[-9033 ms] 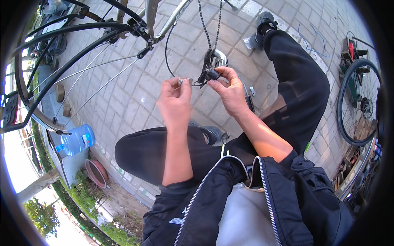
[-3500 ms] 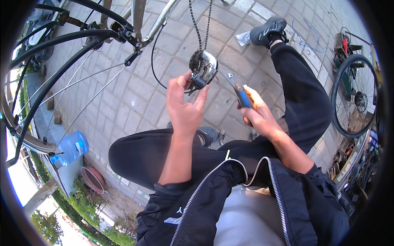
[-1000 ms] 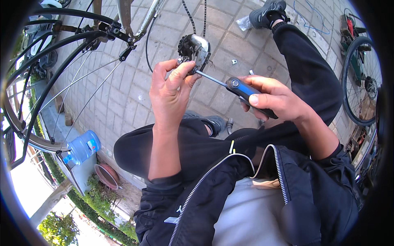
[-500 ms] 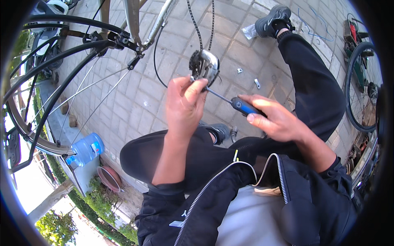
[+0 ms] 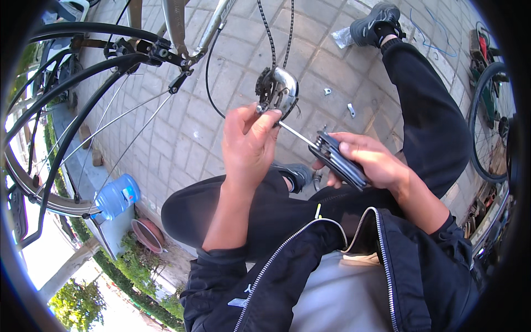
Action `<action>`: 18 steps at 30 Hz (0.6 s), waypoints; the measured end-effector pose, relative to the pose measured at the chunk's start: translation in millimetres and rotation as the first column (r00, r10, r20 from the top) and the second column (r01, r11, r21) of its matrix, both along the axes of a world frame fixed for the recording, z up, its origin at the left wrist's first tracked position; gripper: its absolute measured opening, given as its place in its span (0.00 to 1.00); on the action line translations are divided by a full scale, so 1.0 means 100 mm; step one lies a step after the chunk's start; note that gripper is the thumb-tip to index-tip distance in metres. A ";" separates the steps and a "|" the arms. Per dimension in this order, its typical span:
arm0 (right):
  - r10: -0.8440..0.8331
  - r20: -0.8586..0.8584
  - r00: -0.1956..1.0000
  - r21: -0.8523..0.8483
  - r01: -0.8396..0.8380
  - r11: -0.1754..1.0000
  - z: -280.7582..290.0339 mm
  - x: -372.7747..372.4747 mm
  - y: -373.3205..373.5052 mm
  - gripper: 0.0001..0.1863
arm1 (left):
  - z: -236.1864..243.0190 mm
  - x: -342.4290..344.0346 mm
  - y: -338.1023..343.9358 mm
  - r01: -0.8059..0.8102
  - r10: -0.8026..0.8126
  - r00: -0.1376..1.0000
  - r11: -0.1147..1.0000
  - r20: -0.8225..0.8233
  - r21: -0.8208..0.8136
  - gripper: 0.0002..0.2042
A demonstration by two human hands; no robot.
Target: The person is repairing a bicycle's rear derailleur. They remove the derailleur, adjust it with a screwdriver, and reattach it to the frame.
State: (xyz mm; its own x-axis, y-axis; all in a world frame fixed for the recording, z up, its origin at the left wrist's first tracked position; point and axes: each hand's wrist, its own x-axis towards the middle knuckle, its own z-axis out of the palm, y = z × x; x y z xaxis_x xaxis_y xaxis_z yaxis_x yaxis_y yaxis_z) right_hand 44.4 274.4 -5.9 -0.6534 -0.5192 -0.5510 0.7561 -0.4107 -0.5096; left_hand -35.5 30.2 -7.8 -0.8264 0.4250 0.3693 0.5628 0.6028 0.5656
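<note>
A silver and black rear derailleur (image 5: 284,87) hangs on the bicycle chain (image 5: 267,32) in front of me. My left hand (image 5: 250,133) pinches its lower end between thumb and fingers. In my right hand (image 5: 371,160) is a folding multi-tool (image 5: 340,160), its folded blades turned upward. The tool's extended metal key (image 5: 297,134) reaches up to the derailleur beside my left fingertips; the tip is hidden there, so I cannot tell whether it sits in a screw. A black cable (image 5: 208,83) curves down toward my left hand.
At the left stands a bicycle frame and wheel (image 5: 83,138). Two small metal parts (image 5: 350,110) lie on the paving right of the derailleur. A blue water jug (image 5: 118,197) and a reddish basin (image 5: 147,236) are at lower left. Another bicycle wheel (image 5: 487,122) stands far right.
My right hand has rolled the multi-tool, so its folded blades now show instead of its blue side. The left hand keeps its hold on the derailleur.
</note>
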 end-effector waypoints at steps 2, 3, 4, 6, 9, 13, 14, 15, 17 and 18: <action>0.092 -0.206 0.974 0.378 -0.008 0.926 0.13 0.02 -0.05 0.22 | -0.02 0.03 -0.02 0.003 -0.003 1.000 1.000 -0.009 0.017 0.21; 0.118 -0.345 0.931 0.470 0.062 0.880 0.12 0.05 -0.07 0.22 | 0.00 0.03 -0.02 0.005 -0.005 1.000 1.000 -0.021 0.023 0.21; 0.107 -0.319 0.942 0.467 0.058 0.882 0.16 0.04 -0.08 0.22 | 0.01 0.03 -0.02 0.013 -0.011 0.999 0.999 -0.046 0.036 0.22; -0.030 -0.124 0.992 0.248 0.061 0.967 0.13 0.04 -0.06 0.22 | 0.02 0.02 0.00 0.008 -0.006 0.999 0.999 -0.045 0.043 0.21; -0.014 0.357 0.934 -0.444 0.183 0.877 -0.22 0.15 -0.09 0.29 | 0.02 0.03 -0.02 0.026 -0.024 0.998 0.999 -0.058 0.023 0.22; -0.082 0.129 0.988 -0.305 0.119 0.945 -0.17 0.20 -0.16 0.39 | -0.03 0.07 -0.07 0.022 -0.021 1.000 0.999 -0.021 0.039 0.22; -0.066 -0.091 0.994 -0.082 0.059 0.995 -0.14 0.23 -0.18 0.44 | -0.02 0.06 -0.08 0.020 -0.019 0.999 0.999 -0.041 0.032 0.22; -0.010 -0.224 0.975 0.144 0.043 0.989 -0.03 0.23 -0.22 0.49 | -0.01 0.05 -0.08 0.022 -0.020 0.998 0.999 -0.062 0.027 0.22; 0.333 -0.428 0.840 0.654 0.034 0.755 0.07 0.24 -0.26 0.46 | -0.01 0.07 -0.08 0.023 -0.021 0.999 0.999 -0.047 0.049 0.23; 0.387 -0.480 0.787 0.723 0.105 0.683 0.07 0.27 -0.29 0.41 | -0.02 0.08 -0.07 0.015 -0.012 0.999 0.998 -0.041 0.063 0.24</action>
State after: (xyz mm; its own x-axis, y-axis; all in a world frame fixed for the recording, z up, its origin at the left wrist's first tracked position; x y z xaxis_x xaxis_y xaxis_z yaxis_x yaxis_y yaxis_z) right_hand 71.2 245.5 1.5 -0.9038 -0.2658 -0.3355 0.2425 0.3280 -0.9130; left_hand -27.2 23.4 -9.6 -0.8044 0.4111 0.4290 0.5941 0.5589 0.5785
